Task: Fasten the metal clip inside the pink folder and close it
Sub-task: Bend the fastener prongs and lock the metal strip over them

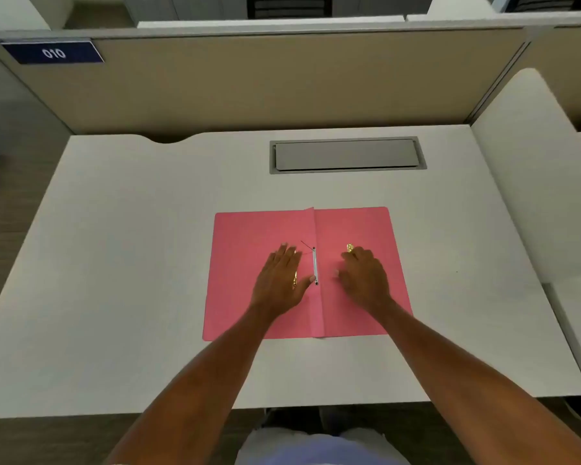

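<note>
The pink folder (359,226) lies open flat on the white desk (131,263), its spine fold running front to back. A white fastener strip (315,266) with a thin prong sticks up along the spine. My left hand (282,276) rests palm down on the left flap, thumb touching the strip's near end; gold metal shows under its fingers. My right hand (363,273) rests on the right flap with curled fingers, a gold metal clip piece (350,247) poking out at its fingertips. Whether either hand grips the metal is hidden.
A grey cable hatch (348,155) is set into the desk behind the folder. A beige partition (282,82) with a blue "010" sign (52,52) closes the back. Another desk (530,169) adjoins on the right. My lap shows below the front edge.
</note>
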{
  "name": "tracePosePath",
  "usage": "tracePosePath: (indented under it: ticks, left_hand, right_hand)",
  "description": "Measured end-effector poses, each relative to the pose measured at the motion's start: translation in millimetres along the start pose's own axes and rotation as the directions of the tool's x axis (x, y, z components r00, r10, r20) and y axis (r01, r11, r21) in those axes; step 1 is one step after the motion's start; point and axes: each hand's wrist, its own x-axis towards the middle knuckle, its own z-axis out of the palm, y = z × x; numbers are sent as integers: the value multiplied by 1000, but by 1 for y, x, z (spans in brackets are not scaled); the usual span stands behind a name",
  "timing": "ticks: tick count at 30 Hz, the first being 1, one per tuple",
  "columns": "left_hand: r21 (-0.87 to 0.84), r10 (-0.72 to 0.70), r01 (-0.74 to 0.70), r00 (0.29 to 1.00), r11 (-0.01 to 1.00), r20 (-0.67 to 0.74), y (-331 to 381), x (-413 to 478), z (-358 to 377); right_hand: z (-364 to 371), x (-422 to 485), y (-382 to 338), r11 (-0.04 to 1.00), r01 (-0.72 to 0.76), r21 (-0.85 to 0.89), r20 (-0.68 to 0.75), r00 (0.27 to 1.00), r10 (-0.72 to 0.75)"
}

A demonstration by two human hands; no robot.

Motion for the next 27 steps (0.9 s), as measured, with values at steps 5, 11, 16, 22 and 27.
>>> tracePosePath:
  ticks: [5, 11, 16, 22, 27]
  left_hand:
    - [-17, 47, -47, 999, 999, 0, -6, -2, -3]
    - [-38, 57, -58, 998, 998, -17, -7, 0, -7]
    - [-87, 32, -36, 998, 996, -53, -8, 5, -6]
    - [-198, -110, 102, 993, 975, -31, -5, 11, -5]
    - [-530, -315, 271, 949, 804, 8, -2, 15, -7]
  right_hand:
    - [-3, -7, 20, 993, -98, 61, 50, 994, 95]
    - [-7, -6, 33, 977, -164, 134, 83, 985, 154]
    - [-3, -11, 38, 976, -179, 124, 155, 975, 159]
    - [4, -10, 25, 974, -212, 84, 146, 969, 199]
    - [6, -8, 15, 963, -262, 57, 162, 954, 250]
